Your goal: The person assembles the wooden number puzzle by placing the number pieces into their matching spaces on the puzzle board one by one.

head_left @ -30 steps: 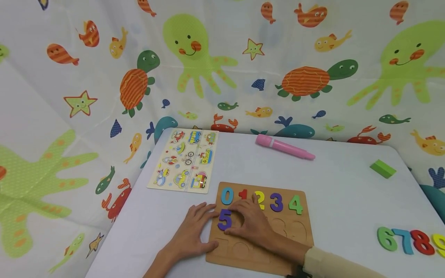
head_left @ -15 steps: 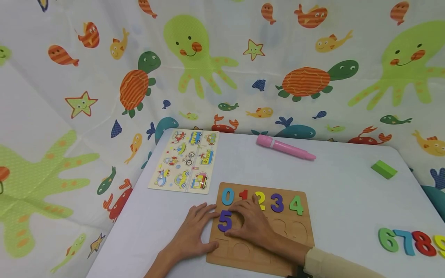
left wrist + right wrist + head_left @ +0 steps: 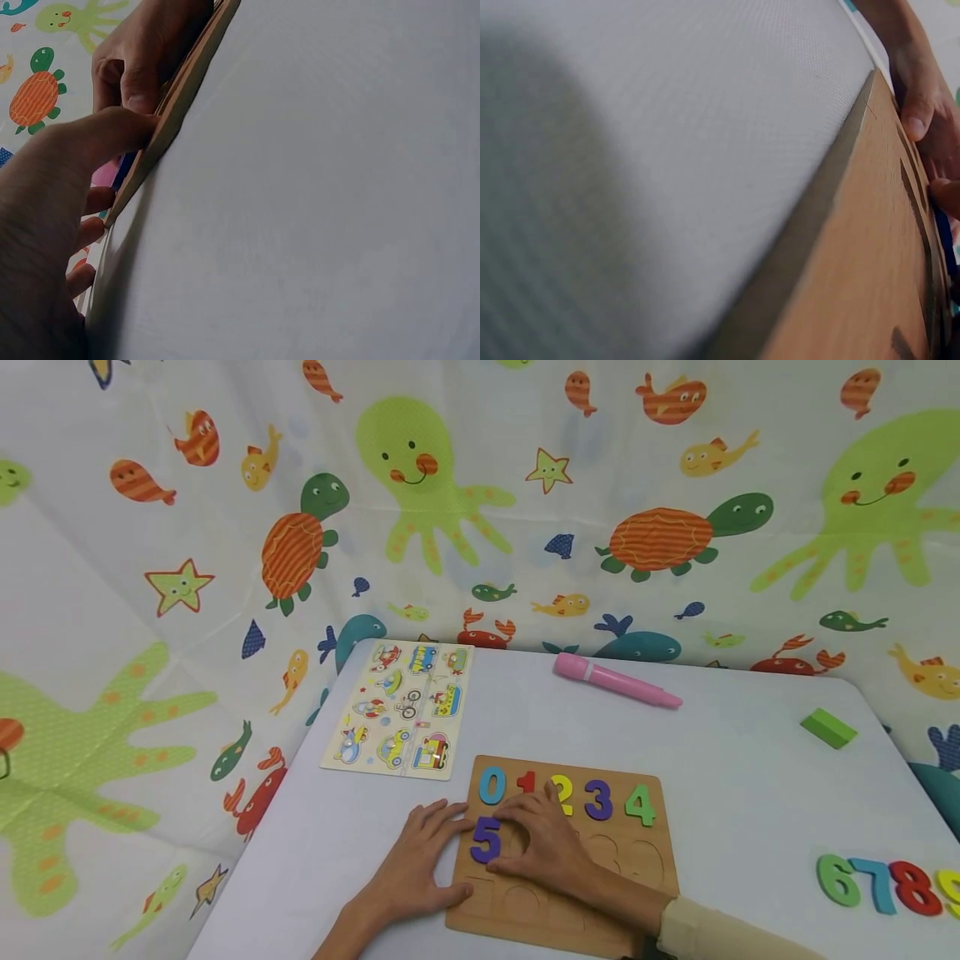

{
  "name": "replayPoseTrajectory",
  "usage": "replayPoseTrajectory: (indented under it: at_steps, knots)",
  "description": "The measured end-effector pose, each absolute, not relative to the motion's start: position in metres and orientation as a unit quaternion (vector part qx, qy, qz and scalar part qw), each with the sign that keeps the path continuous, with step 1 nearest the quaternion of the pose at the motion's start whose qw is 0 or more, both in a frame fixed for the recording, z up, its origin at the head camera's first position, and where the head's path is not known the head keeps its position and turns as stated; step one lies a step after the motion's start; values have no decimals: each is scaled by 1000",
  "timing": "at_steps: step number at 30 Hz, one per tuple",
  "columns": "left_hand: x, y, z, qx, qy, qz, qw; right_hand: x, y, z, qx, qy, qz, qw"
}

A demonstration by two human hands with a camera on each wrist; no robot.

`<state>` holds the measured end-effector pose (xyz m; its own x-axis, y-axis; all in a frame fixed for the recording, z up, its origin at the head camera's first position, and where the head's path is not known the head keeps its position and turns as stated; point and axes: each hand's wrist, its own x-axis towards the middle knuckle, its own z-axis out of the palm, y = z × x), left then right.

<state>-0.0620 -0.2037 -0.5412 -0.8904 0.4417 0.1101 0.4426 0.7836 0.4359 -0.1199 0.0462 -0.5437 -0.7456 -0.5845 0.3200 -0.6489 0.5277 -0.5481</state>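
Observation:
A wooden number board (image 3: 501, 917) lies on the white table, with a row of coloured numbers along its top. The purple number 5 (image 3: 486, 841) sits at the left of the second row. My right hand (image 3: 553, 843) holds the 5 between a bent thumb at its lower right and fingertips at its upper right. Its palm hides part of the board and the red 1 (image 3: 527, 781). My left hand (image 3: 415, 860) rests along the board's left edge, fingers extended and thumb (image 3: 131, 129) on the rim. In the right wrist view, the board's edge (image 3: 840, 217) fills the lower right.
A green 6 (image 3: 837, 881), blue 7, red 8 and a yellow number cut off by the frame lie at the right. Behind the board are a vehicle picture board (image 3: 358, 714) and a pink marker (image 3: 618, 682). A green block (image 3: 828, 727) lies at the far right.

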Motion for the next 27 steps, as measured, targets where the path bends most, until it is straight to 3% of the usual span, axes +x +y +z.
replayPoseTrajectory:
  at_steps: [20,27]
  knots:
    - [-61,-203,-537,-230,-942,-243,-2,-120,52,-543,346,-845,403,64]
    - [-59,-201,-535,-217,-945,-245,-3,-124,91,-519,322,-838,436,59]
